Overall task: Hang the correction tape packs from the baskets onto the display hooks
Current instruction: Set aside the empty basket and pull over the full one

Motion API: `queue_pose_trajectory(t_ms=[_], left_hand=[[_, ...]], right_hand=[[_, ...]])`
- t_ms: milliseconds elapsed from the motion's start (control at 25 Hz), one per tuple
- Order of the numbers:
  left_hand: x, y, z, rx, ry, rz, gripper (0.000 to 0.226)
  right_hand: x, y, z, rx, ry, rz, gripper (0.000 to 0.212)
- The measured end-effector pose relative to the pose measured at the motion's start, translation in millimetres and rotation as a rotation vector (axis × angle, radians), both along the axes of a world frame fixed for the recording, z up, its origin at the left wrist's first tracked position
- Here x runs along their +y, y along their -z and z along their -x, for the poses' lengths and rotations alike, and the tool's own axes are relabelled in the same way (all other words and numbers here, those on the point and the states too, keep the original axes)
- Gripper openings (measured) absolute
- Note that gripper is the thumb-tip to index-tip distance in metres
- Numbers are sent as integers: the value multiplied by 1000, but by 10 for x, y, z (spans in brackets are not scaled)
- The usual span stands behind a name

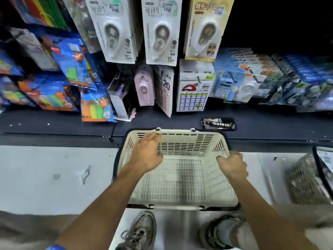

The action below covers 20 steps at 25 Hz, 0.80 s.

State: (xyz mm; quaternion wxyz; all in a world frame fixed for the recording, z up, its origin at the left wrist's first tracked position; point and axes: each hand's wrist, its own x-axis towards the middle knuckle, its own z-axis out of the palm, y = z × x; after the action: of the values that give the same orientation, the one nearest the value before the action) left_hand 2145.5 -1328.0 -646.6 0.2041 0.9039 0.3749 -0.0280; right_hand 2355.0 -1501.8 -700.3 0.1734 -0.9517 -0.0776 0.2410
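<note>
We see correction tape packs already hanging on the far display hooks, while the cream basket on the near floor shows only bare mesh inside, so we judge this one emptied and the step to be clearing it aside. Our left hand rests on the far left wall with fingers fairly straight and spread; our right hand curls its fingers over the right rim, gripping it. We should lift level with both hands and steer clear of the phone lying on the dark ledge just beyond. A second basket at the right is cut off by the frame, its contents blurred, and the hooks themselves are hidden behind the packs
</note>
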Motion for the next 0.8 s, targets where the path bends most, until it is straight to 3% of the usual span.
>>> queue_pose_trajectory(t_ms=[80, 240, 440, 800], left_hand=[[-9, 5, -67, -59, -34, 5, 67], [-84, -14, -177, -108, -76, 38, 69], [-224, -5, -290, -71, -66, 101, 68], [-1269, -231, -1460, -244, 314, 206, 73]], right_hand=[[174, -46, 352, 117, -101, -161, 52], [493, -82, 1003, 632, -269, -537, 64], [109, -66, 567, 471, -203, -376, 55], [-1446, -526, -560, 152, 129, -362, 35]])
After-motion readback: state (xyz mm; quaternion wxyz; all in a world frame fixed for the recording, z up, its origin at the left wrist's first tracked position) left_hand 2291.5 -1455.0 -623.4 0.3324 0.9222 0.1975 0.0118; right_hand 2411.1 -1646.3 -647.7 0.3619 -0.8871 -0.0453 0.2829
